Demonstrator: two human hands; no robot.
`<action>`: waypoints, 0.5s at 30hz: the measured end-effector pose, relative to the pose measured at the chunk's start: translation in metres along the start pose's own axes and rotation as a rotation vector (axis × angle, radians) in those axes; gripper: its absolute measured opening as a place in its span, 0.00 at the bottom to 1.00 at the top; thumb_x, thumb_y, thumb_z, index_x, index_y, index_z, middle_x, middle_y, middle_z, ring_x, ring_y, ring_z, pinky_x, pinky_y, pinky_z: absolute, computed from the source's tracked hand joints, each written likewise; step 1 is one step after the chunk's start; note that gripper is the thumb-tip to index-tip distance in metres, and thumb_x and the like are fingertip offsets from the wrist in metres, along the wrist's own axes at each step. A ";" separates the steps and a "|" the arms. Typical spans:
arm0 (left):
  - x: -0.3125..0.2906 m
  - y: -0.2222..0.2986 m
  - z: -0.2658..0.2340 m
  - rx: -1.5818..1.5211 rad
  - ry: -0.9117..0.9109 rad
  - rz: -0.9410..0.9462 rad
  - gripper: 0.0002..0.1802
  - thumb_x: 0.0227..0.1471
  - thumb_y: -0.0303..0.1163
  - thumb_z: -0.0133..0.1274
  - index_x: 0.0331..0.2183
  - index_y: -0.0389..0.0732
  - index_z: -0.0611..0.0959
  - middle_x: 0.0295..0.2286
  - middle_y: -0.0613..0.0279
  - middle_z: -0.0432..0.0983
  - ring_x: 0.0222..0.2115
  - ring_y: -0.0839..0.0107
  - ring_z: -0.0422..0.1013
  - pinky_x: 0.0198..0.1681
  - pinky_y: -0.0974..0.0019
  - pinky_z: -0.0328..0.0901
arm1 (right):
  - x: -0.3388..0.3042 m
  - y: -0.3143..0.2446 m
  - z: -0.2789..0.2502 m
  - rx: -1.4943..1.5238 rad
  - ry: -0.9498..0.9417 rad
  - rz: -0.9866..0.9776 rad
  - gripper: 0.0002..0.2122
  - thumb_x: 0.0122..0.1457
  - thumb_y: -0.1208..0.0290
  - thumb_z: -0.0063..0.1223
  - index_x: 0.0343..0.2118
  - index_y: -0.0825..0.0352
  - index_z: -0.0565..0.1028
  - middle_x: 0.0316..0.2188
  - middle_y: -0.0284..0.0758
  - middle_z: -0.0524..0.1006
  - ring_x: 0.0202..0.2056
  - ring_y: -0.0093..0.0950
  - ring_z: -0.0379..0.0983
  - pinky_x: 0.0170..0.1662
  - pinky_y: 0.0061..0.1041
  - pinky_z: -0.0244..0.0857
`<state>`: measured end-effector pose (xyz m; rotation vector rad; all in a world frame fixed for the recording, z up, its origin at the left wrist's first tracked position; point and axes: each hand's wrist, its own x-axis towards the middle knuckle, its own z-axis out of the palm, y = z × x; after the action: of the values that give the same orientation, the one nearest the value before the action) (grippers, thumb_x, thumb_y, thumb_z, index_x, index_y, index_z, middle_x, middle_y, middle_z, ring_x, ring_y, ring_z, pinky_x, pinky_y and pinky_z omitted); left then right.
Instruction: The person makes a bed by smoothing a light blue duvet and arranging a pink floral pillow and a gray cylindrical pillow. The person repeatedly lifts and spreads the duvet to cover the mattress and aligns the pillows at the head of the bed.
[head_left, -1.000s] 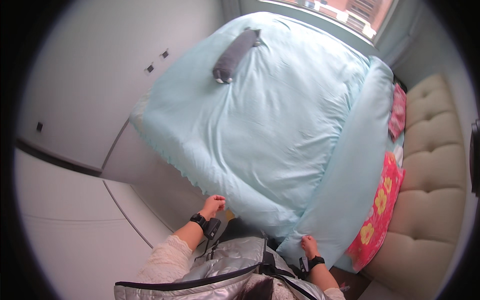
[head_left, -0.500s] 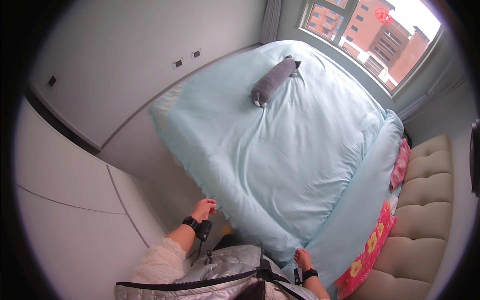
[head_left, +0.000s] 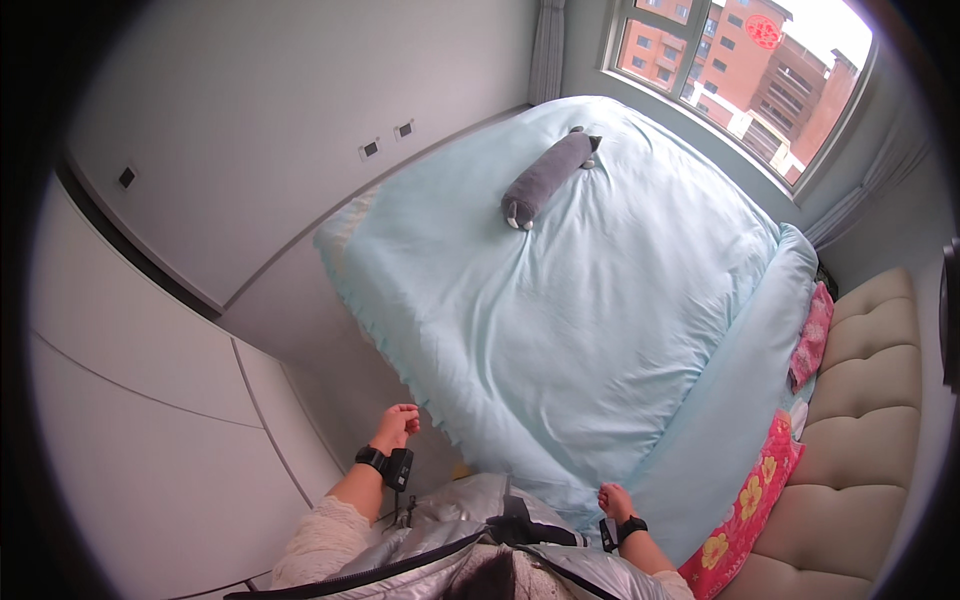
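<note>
A light blue quilt [head_left: 590,310] covers the bed, with creases across its middle and a thick fold along the headboard side. My left hand [head_left: 396,426] hovers by the quilt's ruffled near-left edge, over the floor. Its fingers are curled in and nothing shows in them. Above the near end of the quilt is my right hand [head_left: 615,501], also loosely closed, with no object visible in it. A dark grey long plush cushion [head_left: 549,181] shaped like a cat lies toward the far side of the bed, out of reach of both hands.
A tufted beige headboard [head_left: 850,460] runs along the right, with a red flowered pillow [head_left: 745,520] and a pink pillow [head_left: 812,335] against it. White cabinets [head_left: 150,400] stand at the left, beside a strip of floor [head_left: 330,350]. A window [head_left: 745,85] is at the far right.
The view has shifted slightly, so the bed and cushion sit a little lower. My left hand has moved slightly left, away from the quilt's edge; my right hand appears slightly farther right and up.
</note>
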<state>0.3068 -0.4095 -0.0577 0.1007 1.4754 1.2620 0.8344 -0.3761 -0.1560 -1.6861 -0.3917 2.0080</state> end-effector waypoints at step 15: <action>0.038 0.038 0.022 -0.019 -0.047 0.029 0.05 0.44 0.24 0.47 0.28 0.40 0.72 0.19 0.66 0.69 0.17 0.76 0.65 0.21 0.70 0.64 | 0.008 -0.014 0.006 0.096 -0.063 -0.022 0.06 0.51 0.72 0.45 0.20 0.61 0.63 0.14 0.25 0.60 0.14 0.16 0.56 0.15 0.14 0.49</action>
<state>0.2884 -0.3550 -0.0509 0.1390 1.4256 1.2887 0.8299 -0.3591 -0.1541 -1.5578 -0.3284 2.0342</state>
